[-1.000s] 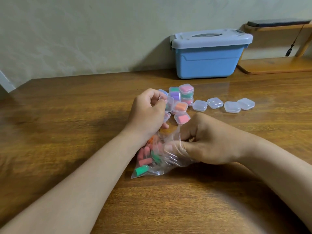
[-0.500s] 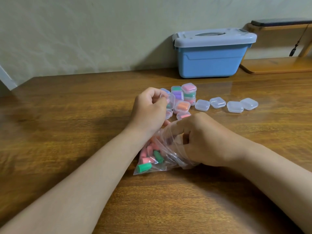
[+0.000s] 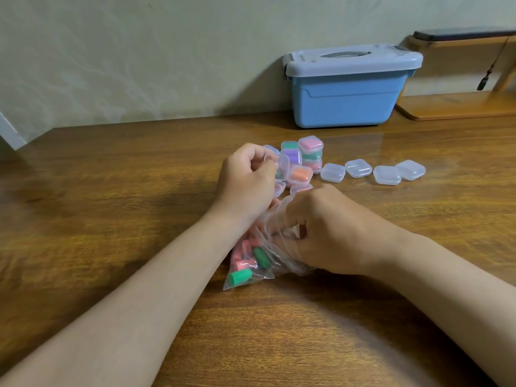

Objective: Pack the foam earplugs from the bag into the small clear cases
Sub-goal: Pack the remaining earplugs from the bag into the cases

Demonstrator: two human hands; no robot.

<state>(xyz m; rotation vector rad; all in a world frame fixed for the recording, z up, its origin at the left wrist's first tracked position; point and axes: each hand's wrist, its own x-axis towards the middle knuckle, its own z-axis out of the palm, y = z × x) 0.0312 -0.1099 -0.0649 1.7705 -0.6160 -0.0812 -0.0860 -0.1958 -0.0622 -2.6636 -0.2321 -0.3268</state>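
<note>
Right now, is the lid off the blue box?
No, the grey lid sits closed on the blue box.

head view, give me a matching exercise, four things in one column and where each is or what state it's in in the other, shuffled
Column 1
1 plastic bag
2 open clear case
3 four empty cases
4 blue box

Column 2
a in a row on the table, lids shut
b at the back by the wall, lid on
c held by the right hand, loose earplugs inside
d pinched in the left hand

Pairs: 1-c, 2-d, 3-a, 4-b
</note>
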